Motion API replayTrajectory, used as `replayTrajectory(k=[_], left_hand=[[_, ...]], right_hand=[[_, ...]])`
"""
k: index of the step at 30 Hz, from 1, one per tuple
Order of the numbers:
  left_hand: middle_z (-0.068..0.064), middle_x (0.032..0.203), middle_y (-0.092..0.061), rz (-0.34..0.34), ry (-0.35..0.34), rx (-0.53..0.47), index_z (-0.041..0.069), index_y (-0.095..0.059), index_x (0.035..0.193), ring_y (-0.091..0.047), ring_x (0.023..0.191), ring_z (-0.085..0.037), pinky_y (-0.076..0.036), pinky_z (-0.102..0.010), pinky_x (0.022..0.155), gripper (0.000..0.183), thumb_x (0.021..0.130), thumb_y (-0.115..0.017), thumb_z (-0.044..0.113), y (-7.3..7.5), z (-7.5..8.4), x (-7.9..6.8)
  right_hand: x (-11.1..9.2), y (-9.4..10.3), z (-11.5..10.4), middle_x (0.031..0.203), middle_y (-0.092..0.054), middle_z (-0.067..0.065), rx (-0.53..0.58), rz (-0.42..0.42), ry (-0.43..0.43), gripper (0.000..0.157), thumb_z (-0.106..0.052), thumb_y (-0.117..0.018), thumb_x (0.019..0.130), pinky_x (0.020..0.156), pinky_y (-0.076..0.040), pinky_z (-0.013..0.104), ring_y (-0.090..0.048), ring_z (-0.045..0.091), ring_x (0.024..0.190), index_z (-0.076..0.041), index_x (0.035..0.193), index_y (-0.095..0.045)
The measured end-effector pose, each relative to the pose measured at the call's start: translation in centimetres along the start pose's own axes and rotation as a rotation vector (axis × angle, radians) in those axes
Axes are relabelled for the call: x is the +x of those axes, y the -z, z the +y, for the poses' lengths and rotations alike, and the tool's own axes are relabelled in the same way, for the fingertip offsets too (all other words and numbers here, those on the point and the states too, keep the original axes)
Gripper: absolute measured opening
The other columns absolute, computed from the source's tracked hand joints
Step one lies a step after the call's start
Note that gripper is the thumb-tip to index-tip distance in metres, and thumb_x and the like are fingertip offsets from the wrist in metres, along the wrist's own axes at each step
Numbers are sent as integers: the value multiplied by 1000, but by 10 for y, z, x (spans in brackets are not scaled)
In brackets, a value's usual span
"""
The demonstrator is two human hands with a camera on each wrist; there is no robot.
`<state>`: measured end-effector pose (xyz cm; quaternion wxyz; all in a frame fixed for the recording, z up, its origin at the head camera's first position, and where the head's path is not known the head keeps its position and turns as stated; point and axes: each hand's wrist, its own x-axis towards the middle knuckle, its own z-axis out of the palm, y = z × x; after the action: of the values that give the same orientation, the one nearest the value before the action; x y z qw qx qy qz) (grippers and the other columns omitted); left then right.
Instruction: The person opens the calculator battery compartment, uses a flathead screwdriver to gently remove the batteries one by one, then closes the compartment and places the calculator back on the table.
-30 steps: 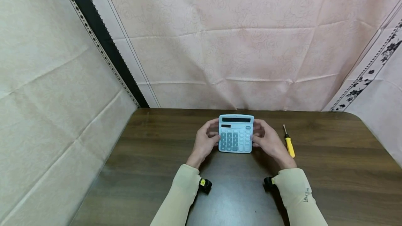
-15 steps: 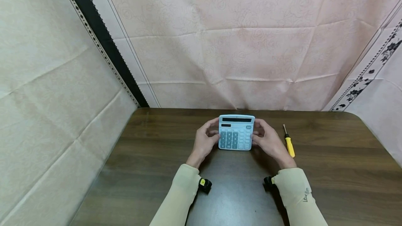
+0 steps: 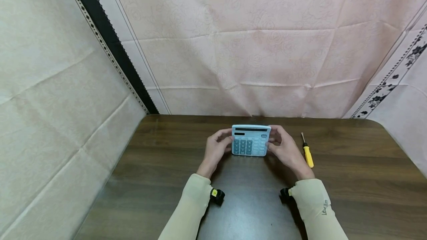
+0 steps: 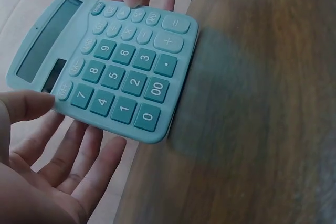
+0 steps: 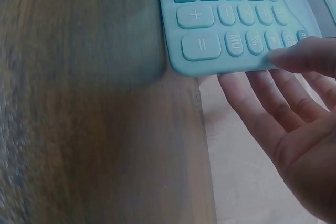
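Between both hands is a light blue calculator point(image 3: 251, 140) with darker teal number keys and a dark display strip along its top. My left hand point(image 3: 215, 147) pinches its left edge, thumb on the face and fingers behind. On the opposite edge, my right hand point(image 3: 285, 149) grips it the same way. In the left wrist view the calculator point(image 4: 115, 72) shows its keys and display, with the left thumb beside the M+ key. The right wrist view has the right thumb near the top function keys of the calculator point(image 5: 226, 24). Its back is hidden.
A screwdriver point(image 3: 308, 153) with a yellow handle lies on the wooden table point(image 3: 160, 180) just right of the right hand. Pale patterned cloth point(image 3: 253, 58) hangs behind the table's far edge, and more cloth point(image 3: 60, 121) drapes on the left side.
The calculator has tilted, so its face looks shorter from above and its lower edge has moved up and away. Both hands keep their grip and have hardly shifted.
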<state>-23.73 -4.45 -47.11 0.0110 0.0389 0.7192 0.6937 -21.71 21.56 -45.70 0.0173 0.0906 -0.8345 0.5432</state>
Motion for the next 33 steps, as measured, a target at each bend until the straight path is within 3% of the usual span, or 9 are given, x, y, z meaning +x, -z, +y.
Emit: replayTrajectory(k=[10, 15, 19, 23, 28, 33], left_hand=[[-7, 119, -74, -5, 59, -28, 14, -78, 127, -71, 101, -34, -64, -42, 76, 39, 105, -66, 43, 3, 0, -2], [-9, 119, -74, -4, 72, -45, 12, -77, 128, -72, 99, -32, -64, -45, 81, 50, 103, -65, 54, 2, 1, -1], [-9, 118, -74, 1, 69, -41, 12, -78, 125, -72, 100, -33, -63, -48, 84, 53, 102, -65, 57, 2, 2, -1], [-9, 118, -73, -1, 62, -44, 11, -78, 124, -71, 100, -34, -63, -49, 83, 56, 101, -64, 60, 1, 3, -1], [-9, 119, -72, -9, 67, -48, 12, -78, 124, -71, 101, -33, -63, -49, 85, 59, 100, -64, 64, 1, 3, -2], [-9, 117, -73, -1, 61, -47, 12, -78, 123, -71, 99, -32, -61, -51, 88, 59, 100, -64, 64, 1, 4, -2]], right_hand=[[1, -1, 3, 132, -64, 21, -5, 11, 39, 52, 11, -66, 99, 86, -56, 25, -65, 38, 117, -3, 145, -49], [1, 0, 2, 132, -65, 20, -34, 19, 38, 51, 9, -67, 99, 93, -57, 40, -65, 38, 117, -4, 145, -51], [-1, 3, -2, 129, -68, 19, -128, 40, 34, 46, 1, -69, 100, 98, -53, 54, -66, 38, 116, -4, 144, -55], [-2, 5, -8, 122, -71, 17, -190, 61, 29, 41, -4, -69, 102, 91, -57, 51, -68, 35, 107, -5, 141, -61], [-3, 6, -13, 122, -66, 21, -73, 29, -42, 38, -7, -64, 106, 78, -64, 36, -74, 35, 96, -4, 143, -59], [-5, 9, -18, 127, -63, 23, 49, 5, -108, 39, -11, -55, 108, 82, -64, 38, -74, 37, 101, -4, 145, -58]])
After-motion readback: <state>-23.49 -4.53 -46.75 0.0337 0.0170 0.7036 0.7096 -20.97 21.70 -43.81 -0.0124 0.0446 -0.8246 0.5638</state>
